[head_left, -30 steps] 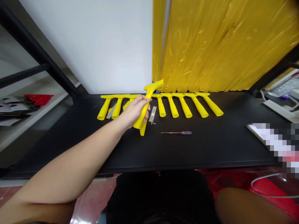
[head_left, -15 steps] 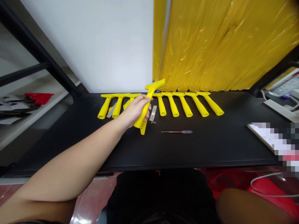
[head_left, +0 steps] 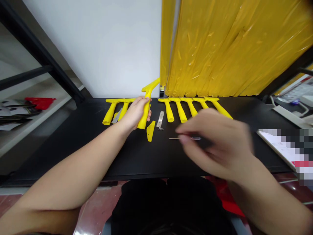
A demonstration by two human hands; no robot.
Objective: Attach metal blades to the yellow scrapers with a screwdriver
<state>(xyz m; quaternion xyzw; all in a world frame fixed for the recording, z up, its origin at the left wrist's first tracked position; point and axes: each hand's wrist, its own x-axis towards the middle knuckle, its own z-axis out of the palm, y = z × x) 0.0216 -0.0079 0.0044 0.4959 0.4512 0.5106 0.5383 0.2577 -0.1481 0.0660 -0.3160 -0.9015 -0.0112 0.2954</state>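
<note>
My left hand is wrapped round the shaft of a yellow T-shaped scraper handle, held raised and tilted above the table. Just below it lies a flat yellow plate with holes. Beside that are a metal strip and a few tiny metal fasteners. My right hand, blurred by motion, hovers over a screwdriver and partly hides it. Its thumb and forefinger are slightly apart, with nothing visible between them.
A row of similar yellow handles lies along the back of the black table. A grey blade-like piece rests among the left ones. Behind stand a white panel and yellow plastic wrap.
My right hand has come in from the right over the screwdriver. My left hand has shifted the held handle a little left, uncovering more of the flat yellow plate.
</note>
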